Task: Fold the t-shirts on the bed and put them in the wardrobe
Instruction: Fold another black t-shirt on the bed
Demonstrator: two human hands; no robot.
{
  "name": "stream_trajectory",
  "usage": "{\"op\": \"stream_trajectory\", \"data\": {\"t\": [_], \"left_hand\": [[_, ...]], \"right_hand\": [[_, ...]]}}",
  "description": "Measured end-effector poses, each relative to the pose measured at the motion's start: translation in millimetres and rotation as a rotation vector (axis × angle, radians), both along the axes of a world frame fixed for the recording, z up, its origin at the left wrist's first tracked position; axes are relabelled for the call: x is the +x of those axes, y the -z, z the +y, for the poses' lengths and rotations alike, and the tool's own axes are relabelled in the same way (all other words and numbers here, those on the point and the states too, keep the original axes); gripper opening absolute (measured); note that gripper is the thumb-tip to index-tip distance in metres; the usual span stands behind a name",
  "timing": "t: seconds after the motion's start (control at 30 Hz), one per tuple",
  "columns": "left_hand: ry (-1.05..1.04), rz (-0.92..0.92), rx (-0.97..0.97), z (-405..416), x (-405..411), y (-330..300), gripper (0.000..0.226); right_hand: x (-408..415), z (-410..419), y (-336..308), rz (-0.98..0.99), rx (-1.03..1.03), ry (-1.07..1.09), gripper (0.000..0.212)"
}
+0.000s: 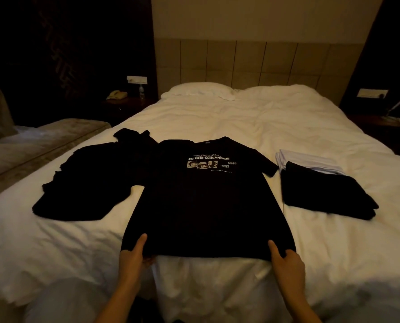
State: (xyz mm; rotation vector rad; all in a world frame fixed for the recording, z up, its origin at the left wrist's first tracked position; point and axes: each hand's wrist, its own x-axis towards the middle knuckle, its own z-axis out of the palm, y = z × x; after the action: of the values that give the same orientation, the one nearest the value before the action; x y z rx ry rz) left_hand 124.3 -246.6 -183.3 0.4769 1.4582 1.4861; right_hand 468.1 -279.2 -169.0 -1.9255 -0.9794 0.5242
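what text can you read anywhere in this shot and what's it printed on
"IC HG WKECES": roughly how the white headline reads on the chest of the black t-shirt laid flat on the bed; the letters are blurred, so this is uncertain.
Small white lines above, beside and below the picture panels on the same shirt: too small to read.
Neck label of the shirt: too small to read.
Wall switch panels and the bottle on the nightstand: nothing legible.

Open white bedding (252, 117) stretches beyond the spread black t-shirt (206, 201) toward the pillows (201, 89). A crumpled black pile (89, 180) crowds its left; a folded stack (322, 187) flanks the right.
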Motion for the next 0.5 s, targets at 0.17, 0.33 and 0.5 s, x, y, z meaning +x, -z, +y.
{"op": "stream_trajectory", "data": {"t": [0.17, 0.33, 0.5], "left_hand": [[0.204, -0.013, -0.217, -12, 14, 3, 0.037], [0.294, -0.332, -0.127, -14, 35, 2, 0.024], [0.143, -0.578, 0.088, -11, 44, 0, 0.056]], "right_hand": [[-7, -4, 15, 0.237, -0.123, 0.02, 0.067], [-29, -10, 6, 0.836, -0.054, 0.023, 0.033], [-43, -7, -5, 1.141, 0.246, -0.005, 0.055]]}}
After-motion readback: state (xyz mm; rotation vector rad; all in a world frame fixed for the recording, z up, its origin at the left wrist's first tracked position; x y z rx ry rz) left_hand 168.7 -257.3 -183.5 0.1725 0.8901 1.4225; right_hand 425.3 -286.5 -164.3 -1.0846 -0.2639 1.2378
